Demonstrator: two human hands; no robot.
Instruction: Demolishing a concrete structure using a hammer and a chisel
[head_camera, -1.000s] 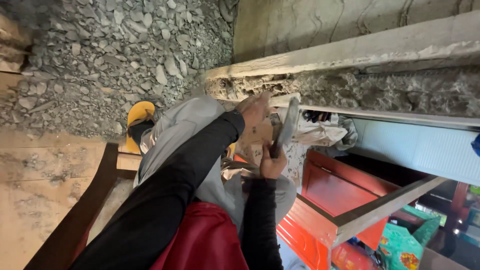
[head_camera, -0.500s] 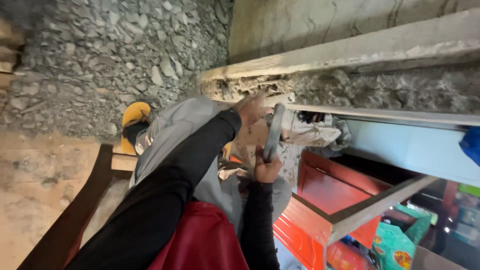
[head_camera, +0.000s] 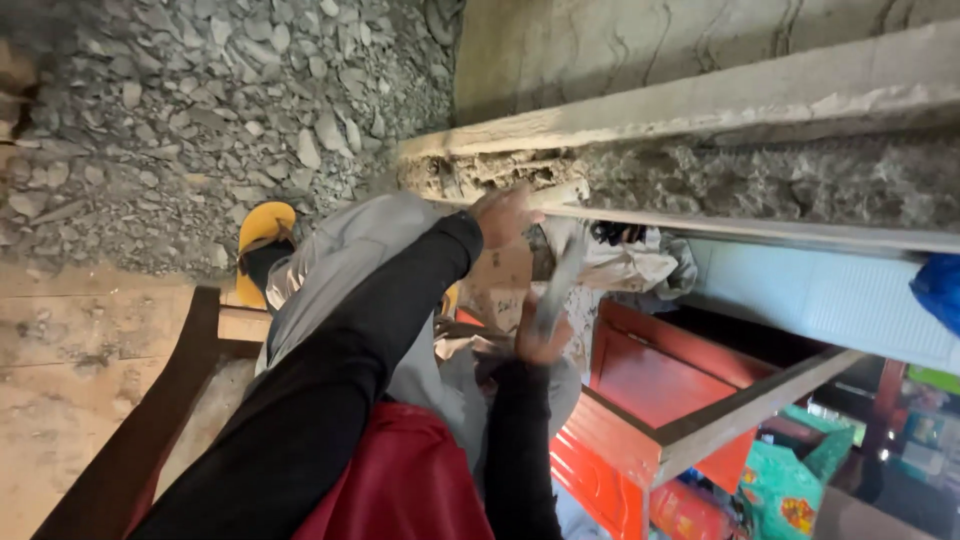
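a person's left hand presses its fingers against the crumbling underside of a concrete ledge, while the right hand, closed round a grey flat tool, angles it up toward the same spot. patching appears under way; the blade looks due at the ragged gap.

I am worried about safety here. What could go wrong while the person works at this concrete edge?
The left hand lies close to where the metal tool in the right hand points, so a slip might hit its fingers. The crumbling concrete edge could shed pieces. The foot in the yellow sandal is little protected from the rubble.
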